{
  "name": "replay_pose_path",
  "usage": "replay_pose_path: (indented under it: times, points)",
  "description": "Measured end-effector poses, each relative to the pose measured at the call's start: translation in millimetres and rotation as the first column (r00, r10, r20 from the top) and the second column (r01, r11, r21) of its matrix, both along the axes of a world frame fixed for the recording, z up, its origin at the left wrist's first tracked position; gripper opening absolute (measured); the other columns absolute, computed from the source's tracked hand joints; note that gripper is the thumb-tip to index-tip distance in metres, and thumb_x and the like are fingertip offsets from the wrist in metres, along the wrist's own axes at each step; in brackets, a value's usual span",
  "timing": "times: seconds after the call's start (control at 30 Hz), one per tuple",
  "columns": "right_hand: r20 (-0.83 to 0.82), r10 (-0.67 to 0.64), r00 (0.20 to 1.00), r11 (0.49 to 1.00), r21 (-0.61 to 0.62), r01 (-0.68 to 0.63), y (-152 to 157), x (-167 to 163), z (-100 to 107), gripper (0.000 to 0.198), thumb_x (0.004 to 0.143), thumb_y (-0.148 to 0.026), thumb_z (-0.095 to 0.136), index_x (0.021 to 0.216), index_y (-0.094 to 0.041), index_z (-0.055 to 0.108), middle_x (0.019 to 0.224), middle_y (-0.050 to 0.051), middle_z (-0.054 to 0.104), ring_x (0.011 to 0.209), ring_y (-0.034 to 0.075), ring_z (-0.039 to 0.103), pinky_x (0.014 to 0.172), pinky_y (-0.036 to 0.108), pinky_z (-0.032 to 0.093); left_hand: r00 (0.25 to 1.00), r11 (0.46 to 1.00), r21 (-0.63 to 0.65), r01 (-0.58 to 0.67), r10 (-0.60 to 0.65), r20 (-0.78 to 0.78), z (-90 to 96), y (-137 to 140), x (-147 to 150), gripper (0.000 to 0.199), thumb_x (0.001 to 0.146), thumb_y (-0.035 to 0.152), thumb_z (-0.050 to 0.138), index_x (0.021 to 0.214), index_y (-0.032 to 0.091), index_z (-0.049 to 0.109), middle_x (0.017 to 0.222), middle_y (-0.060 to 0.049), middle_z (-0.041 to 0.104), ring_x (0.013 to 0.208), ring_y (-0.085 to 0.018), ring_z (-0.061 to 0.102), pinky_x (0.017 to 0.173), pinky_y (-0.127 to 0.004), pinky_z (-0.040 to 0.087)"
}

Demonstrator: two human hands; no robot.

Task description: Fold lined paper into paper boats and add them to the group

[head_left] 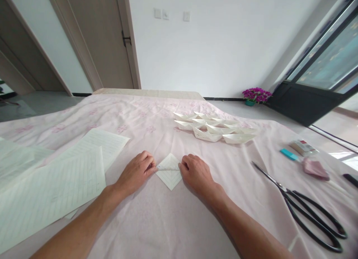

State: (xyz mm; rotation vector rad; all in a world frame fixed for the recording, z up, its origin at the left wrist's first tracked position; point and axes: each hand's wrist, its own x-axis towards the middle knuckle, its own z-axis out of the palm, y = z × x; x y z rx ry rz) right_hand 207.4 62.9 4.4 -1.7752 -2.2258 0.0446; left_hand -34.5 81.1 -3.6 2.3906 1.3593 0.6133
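Observation:
A small diamond of folded paper lies flat on the pink cloth in front of me, with a crease or folded edge running across its middle. My left hand pinches its left corner, fingers curled in. At the opposite corner, my right hand has its fingers closed on the paper. Both hands rest low on the cloth. Beyond my right hand stand several folded paper boats, grouped close together.
Lined paper sheets overlap at the left. Black-handled scissors lie at the right, near a light-blue item, a small packet and a pink cloth piece. The pink tablecloth is wrinkled.

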Motion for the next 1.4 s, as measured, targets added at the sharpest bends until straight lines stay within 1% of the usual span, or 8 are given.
replay_pose_path:
  times: [0.17,0.4,0.73,0.97,1.1,1.27,1.33,1.4]
  points:
    - [-0.001,-0.020,1.000,1.000,-0.004,0.020,0.3,-0.2,-2.1,0.016,0.091,-0.024,0.053,0.075,-0.021,0.055,0.077,0.002,0.062,0.074,0.015,0.056,0.063,0.028,0.027,1.000,1.000,0.022,-0.016,0.017,-0.022,-2.2,0.2,4.2,0.017,0.092,0.034,0.054,0.081,0.020,0.055,0.092,-0.002,0.054,0.086,-0.018,0.054,0.079,-0.032,0.043]
    - [-0.003,0.004,1.000,1.000,0.026,-0.004,-0.6,-0.5,-2.7,0.017,0.090,-0.021,0.051,0.074,-0.021,0.054,0.078,0.002,0.062,0.074,0.015,0.056,0.064,0.028,0.028,0.991,0.997,0.072,-0.020,0.029,-0.133,-3.0,-0.2,7.6,0.019,0.095,0.031,0.049,0.080,0.020,0.054,0.090,-0.004,0.053,0.086,-0.020,0.052,0.079,-0.033,0.042]
    - [0.029,-0.020,0.999,1.000,0.011,0.020,0.1,-3.7,0.3,0.017,0.084,-0.014,0.050,0.070,-0.020,0.055,0.076,0.003,0.063,0.070,0.015,0.055,0.060,0.030,0.024,0.965,0.995,0.088,-0.051,0.072,-0.254,5.4,0.1,16.8,0.018,0.093,0.028,0.049,0.079,0.019,0.055,0.088,-0.005,0.055,0.086,-0.021,0.053,0.079,-0.034,0.041]
    - [0.040,-0.019,0.999,1.000,-0.006,0.019,1.4,-5.4,1.5,0.015,0.082,-0.013,0.051,0.069,-0.020,0.055,0.076,0.003,0.063,0.070,0.016,0.054,0.058,0.031,0.022,0.966,0.995,0.080,-0.063,0.081,-0.244,5.8,0.9,16.4,0.017,0.092,0.028,0.050,0.079,0.019,0.055,0.090,-0.005,0.056,0.087,-0.022,0.054,0.079,-0.035,0.041]
    - [0.042,-0.012,0.999,1.000,0.021,0.011,-0.9,-3.2,-1.5,0.015,0.086,-0.016,0.050,0.072,-0.020,0.054,0.078,0.003,0.062,0.071,0.016,0.053,0.060,0.030,0.025,0.969,0.995,0.070,-0.072,0.086,-0.230,6.6,-1.4,16.6,0.017,0.091,0.029,0.051,0.078,0.019,0.056,0.089,-0.005,0.056,0.085,-0.022,0.054,0.077,-0.034,0.041]
    - [-0.017,0.076,0.997,0.995,0.062,-0.075,-2.0,-1.2,-1.4,0.018,0.095,-0.025,0.049,0.078,-0.020,0.055,0.085,0.003,0.060,0.079,0.016,0.052,0.069,0.028,0.032,0.965,0.988,0.099,-0.117,0.136,-0.224,4.1,-18.4,18.6,0.018,0.091,0.025,0.052,0.075,0.019,0.054,0.087,-0.005,0.056,0.083,-0.022,0.053,0.076,-0.035,0.041]
    - [-0.057,0.109,0.992,0.993,0.056,-0.106,-0.5,-1.6,0.1,0.016,0.095,-0.023,0.049,0.081,-0.020,0.056,0.086,0.003,0.059,0.081,0.016,0.052,0.070,0.027,0.033,0.973,0.987,0.101,-0.123,0.140,-0.182,1.8,-25.1,18.0,0.017,0.091,0.026,0.054,0.075,0.019,0.054,0.087,-0.005,0.056,0.084,-0.022,0.052,0.076,-0.036,0.041]
    - [-0.125,0.124,0.984,0.992,0.028,-0.121,1.4,-1.8,0.8,0.013,0.094,-0.018,0.049,0.084,-0.021,0.057,0.088,0.002,0.059,0.081,0.015,0.053,0.070,0.026,0.033,0.988,0.991,0.085,-0.099,0.108,-0.107,-0.9,-28.2,15.8,0.016,0.090,0.029,0.057,0.077,0.019,0.055,0.090,-0.005,0.056,0.086,-0.022,0.053,0.078,-0.035,0.042]
